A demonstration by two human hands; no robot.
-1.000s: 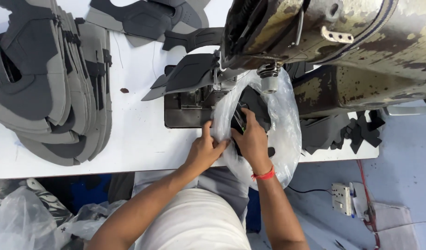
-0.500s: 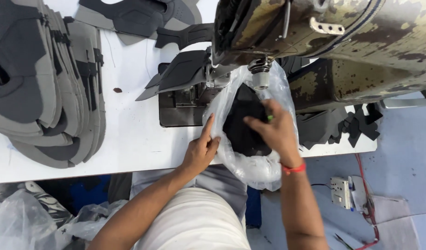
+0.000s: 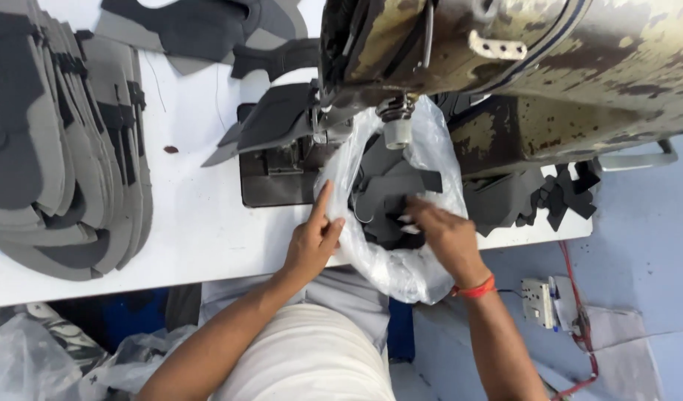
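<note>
The worn sewing machine (image 3: pixel 505 67) hides the far rim of the clear plastic bag (image 3: pixel 401 267) at the white table (image 3: pixel 193 230) edge above a blue floor, where the left hand (image 3: pixel 312 241) pinches the bag's rim and the right hand (image 3: pixel 445 234), fingers loosely curled, reaches into the dark fabric pieces (image 3: pixel 390 200) inside.
</note>
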